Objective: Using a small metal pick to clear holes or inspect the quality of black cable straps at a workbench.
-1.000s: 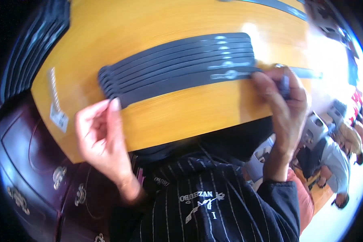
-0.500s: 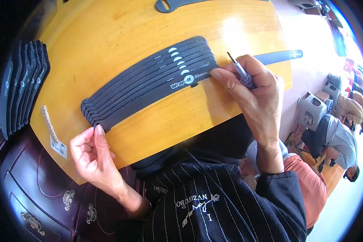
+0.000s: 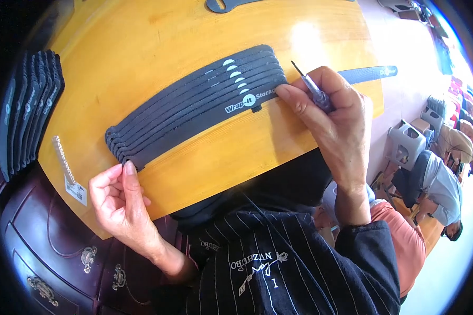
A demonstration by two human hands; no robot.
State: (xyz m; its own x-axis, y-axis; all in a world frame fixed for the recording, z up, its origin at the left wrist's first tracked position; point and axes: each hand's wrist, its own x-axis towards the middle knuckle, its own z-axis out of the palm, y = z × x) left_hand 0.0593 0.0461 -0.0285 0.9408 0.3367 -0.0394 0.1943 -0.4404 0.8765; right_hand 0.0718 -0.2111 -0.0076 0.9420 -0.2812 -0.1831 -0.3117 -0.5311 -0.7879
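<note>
Several black fabric straps (image 3: 189, 86) lie overlapped like a fan on the wooden table, each with pale printing near its right part. The nearest strap (image 3: 189, 130) shows its broad face, with a small dark tab at its lower edge. My left hand (image 3: 123, 197) pinches that strap's left end between thumb and fingertips. At its right end, my right hand (image 3: 341, 123) presses with the thumb, the fingers partly hidden behind. The same right hand keeps a small screwdriver (image 3: 316, 92) with a clear handle tucked in its fingers, the thin dark tip pointing up and away.
More fanned black straps (image 3: 29, 115) hang at the table's left edge. A beaded chain with a white tag (image 3: 74, 191) lies on the near left corner. Single straps lie at the far edge (image 3: 278, 4) and right (image 3: 370, 73). Other people (image 3: 441, 184) sit at the right.
The nearest strap's right part has come to lie closer over the strap behind it, hiding more of that one's printing. Both hands keep nearly the same places.
</note>
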